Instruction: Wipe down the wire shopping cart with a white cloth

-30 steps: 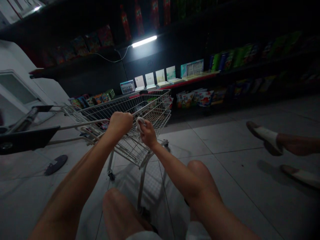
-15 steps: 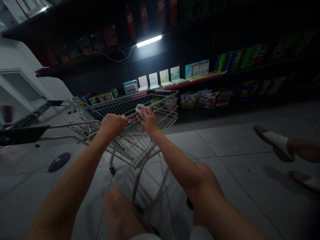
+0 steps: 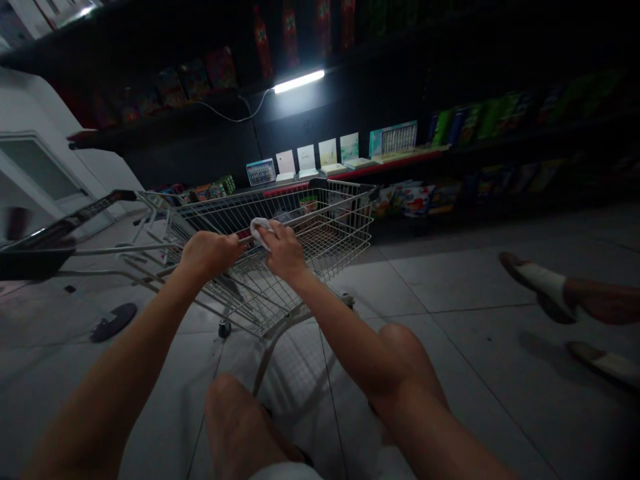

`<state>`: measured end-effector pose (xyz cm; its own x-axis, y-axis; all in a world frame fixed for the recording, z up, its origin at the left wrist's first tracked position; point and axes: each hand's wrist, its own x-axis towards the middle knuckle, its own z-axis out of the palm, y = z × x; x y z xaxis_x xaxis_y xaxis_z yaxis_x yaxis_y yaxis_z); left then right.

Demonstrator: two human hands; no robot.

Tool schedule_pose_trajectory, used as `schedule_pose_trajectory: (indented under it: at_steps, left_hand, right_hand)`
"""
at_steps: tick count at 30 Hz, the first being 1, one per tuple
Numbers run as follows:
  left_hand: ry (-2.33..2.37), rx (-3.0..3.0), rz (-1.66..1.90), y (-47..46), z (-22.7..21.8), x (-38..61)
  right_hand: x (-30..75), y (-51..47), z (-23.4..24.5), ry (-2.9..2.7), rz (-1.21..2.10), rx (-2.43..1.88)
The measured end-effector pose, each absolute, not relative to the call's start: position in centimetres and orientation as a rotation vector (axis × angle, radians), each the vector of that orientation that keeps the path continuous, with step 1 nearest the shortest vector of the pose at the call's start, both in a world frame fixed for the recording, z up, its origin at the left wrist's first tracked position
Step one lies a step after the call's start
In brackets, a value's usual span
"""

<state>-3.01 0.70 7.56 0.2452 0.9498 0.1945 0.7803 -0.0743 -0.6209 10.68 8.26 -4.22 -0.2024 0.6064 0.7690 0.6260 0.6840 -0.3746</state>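
A metal wire shopping cart (image 3: pixel 340 230) stands in front of me, its handle at the left. My left hand (image 3: pixel 209 253) is closed around the cart's near top rail. Just right of it, my right hand (image 3: pixel 286 250) grips a pale cloth (image 3: pixel 260 230) wrapped over that same rail. The cloth is partly hidden by my fingers.
Dark shelves behind the cart hold upright booklets (image 3: pixel 306 160), boxed sets, bottles and packets under a lit tube lamp (image 3: pixel 299 81). A person's feet in slippers (image 3: pixel 545 280) are at the right. A round post base (image 3: pixel 114 323) stands on the floor at left.
My right hand and the cloth have moved left along the rail, and my left hand has shifted slightly left. The cart's far right end now reaches farther right.
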Motion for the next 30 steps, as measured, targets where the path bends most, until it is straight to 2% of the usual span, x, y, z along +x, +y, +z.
schedule_pose_trajectory:
  at_steps: [8, 11, 21, 26, 30]
  left_hand:
    - [-1.659, -1.853, 0.421, -1.0, 8.2, -4.7]
    - [-1.662, -1.865, 0.431, -1.3, 8.3, -5.1]
    - [-1.671, -1.840, 0.389, -1.7, 7.6, -5.6]
    - [-1.700, -1.839, 0.406, -2.2, 7.7, -5.9]
    - [-1.707, -1.843, 0.379, -2.4, 7.6, -6.1]
  right_hand:
    - [23.2, 15.1, -7.1, -1.635, 0.028, -1.438]
    - [25.0, 15.6, -7.0, -1.584, 0.034, -1.483]
    - [12.0, 6.2, -6.8, -1.890, -0.146, -0.985]
    - [15.0, 8.2, -10.9, -2.043, -0.176, -0.809]
    - [17.8, 10.4, -16.1, -1.909, -0.060, -1.015]
